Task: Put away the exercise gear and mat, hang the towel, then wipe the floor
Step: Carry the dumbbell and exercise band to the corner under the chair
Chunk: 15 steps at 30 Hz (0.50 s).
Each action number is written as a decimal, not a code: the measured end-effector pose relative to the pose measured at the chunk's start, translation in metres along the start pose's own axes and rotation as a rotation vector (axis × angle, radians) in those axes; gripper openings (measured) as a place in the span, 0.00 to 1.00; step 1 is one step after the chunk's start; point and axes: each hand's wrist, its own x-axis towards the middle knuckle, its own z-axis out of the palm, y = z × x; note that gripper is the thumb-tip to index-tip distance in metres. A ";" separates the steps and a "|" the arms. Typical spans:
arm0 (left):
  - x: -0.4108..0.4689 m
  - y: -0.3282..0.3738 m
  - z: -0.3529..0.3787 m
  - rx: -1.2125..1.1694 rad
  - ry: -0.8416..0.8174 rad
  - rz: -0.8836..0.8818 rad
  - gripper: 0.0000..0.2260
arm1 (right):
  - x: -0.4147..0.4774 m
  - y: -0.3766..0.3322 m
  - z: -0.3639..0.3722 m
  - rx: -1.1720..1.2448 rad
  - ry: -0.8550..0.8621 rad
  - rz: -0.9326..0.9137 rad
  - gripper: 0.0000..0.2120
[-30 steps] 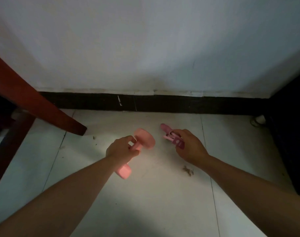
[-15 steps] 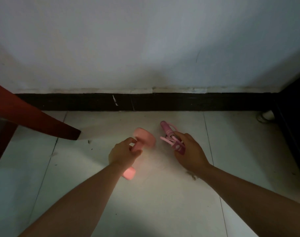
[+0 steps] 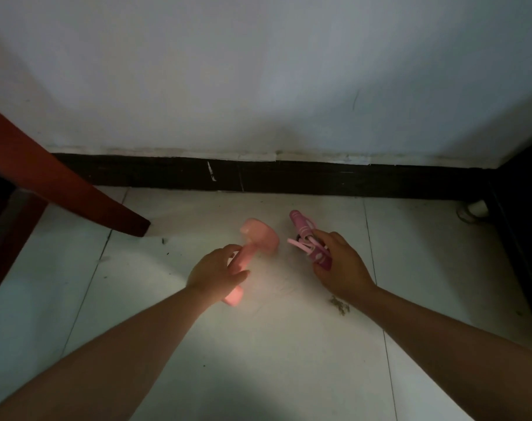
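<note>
A pink dumbbell lies low over the white tiled floor, near the wall. My left hand is on its handle, fingers loosening around it. To the right is a pink skipping rope with dark pink handles and coiled cord, resting on the floor. My right hand is closed over its nearer handle. The mat and towel are out of view.
A red wooden furniture leg slants down at the left. A black skirting board runs along the wall base. Dark furniture stands at the right edge, a pale cable beside it. A clump of dirt lies by my right wrist.
Both hands have lowered the dumbbell and the rope toward the floor by the wall. My left fingers have loosened on the dumbbell handle.
</note>
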 end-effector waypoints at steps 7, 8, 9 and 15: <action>-0.024 -0.018 0.001 -0.035 0.003 -0.036 0.33 | -0.005 -0.001 0.007 -0.002 -0.029 -0.014 0.23; -0.027 -0.020 0.000 -0.041 -0.012 -0.052 0.35 | -0.007 -0.001 0.008 -0.011 -0.040 -0.015 0.23; -0.028 -0.022 -0.001 -0.042 -0.033 -0.065 0.39 | -0.008 0.000 0.009 -0.024 -0.051 -0.015 0.23; -0.027 -0.019 -0.002 -0.019 -0.043 -0.076 0.40 | -0.022 0.009 0.013 -0.131 -0.139 -0.023 0.24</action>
